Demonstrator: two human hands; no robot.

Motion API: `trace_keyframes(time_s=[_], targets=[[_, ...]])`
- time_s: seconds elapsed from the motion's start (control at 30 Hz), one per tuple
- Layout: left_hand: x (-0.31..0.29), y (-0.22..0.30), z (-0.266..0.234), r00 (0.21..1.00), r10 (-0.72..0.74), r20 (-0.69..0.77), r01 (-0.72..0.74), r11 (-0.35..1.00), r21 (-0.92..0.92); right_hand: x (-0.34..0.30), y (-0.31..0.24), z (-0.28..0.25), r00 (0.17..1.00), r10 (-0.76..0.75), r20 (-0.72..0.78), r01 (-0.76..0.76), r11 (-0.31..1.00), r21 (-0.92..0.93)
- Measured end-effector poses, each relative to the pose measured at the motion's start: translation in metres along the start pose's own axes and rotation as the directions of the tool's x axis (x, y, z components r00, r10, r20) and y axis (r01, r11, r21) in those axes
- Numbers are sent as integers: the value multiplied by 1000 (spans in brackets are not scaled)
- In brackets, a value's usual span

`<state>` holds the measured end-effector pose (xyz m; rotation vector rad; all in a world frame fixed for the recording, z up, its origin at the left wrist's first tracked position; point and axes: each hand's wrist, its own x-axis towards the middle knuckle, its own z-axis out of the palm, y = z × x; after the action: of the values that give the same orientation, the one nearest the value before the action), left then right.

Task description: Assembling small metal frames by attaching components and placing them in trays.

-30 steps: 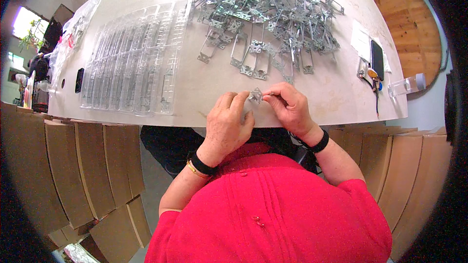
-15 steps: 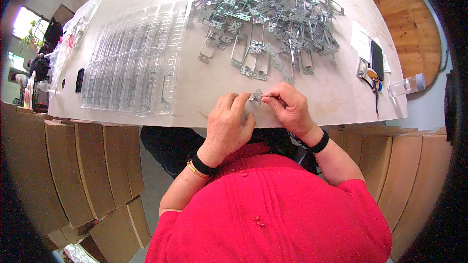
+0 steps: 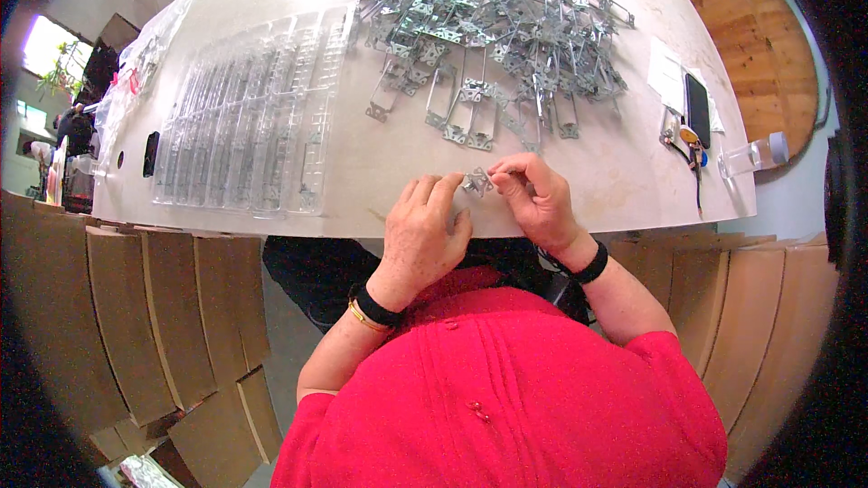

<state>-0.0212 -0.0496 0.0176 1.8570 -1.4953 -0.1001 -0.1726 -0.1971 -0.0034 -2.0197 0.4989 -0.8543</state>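
Observation:
A small silvery metal bracket (image 3: 477, 183) with a pierced, angular end is held just above the table's near edge. My left hand (image 3: 420, 228) is closed on it from the left, the fingertips at its end and the thumb bent below. From the right my right hand (image 3: 540, 205) is closed, with thumb and forefinger pinched at the bracket's other side. The rest of the bracket is hidden behind the fingers. Farther off lies a heap of similar metal brackets (image 3: 488, 32), joined by thin rods and tangled together.
Left on the white table (image 3: 362, 154) lies a clear plastic tray (image 3: 240, 117) with long slots, metal pieces inside. At right are a black phone (image 3: 696, 108), a small corded item (image 3: 692, 137) and a clear bottle (image 3: 755, 159). Cardboard boxes (image 3: 172, 307) stand below.
My right hand's fingers have shifted up slightly at the bracket and its grip looks a little looser. My left hand stays almost in place.

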Motion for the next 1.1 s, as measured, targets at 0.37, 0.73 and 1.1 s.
trace_keyframes(time_s=[0.37, 0.73, 1.1], targets=[[6, 2, 6, 998, 51, 33, -54, 994, 97, -3, 6, -1, 998, 3, 63, -3, 1000, 6], [21, 7, 3, 998, 3, -68, -15, 983, -184, -5, 5, 0, 987, 162, -12, -148, 929, 340], [-3, -10, -21, 948, -287, -140, 160, 808, -567, -3, 2, -1, 982, 187, 25, -187, 950, 251]])
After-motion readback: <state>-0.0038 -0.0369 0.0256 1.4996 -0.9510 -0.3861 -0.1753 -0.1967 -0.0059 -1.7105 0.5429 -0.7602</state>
